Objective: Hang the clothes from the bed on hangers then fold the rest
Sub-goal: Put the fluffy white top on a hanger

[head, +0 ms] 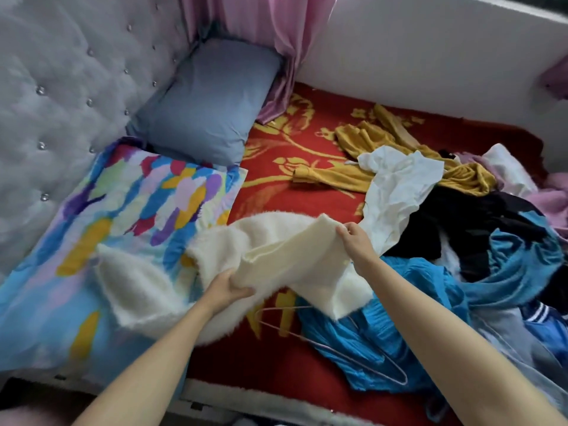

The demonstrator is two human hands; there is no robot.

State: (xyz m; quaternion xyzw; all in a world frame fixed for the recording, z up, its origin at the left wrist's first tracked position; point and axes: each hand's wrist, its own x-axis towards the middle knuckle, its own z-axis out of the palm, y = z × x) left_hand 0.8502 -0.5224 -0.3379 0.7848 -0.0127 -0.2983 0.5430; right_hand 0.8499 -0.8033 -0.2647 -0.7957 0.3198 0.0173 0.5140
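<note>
- Holds cream sweater (276, 256) up over the bed (270, 367), stretched between both hands.
- Grips its near edge with left hand (229, 289), fingers curled round the knit.
- Pinches its far corner with right hand (356, 241), fingers closed on the fabric.
- Lying just below the sweater: hanger (330, 347), partly on a blue garment (430, 278).
- Heaped right of the sweater: clothes pile (461, 216).
</note>
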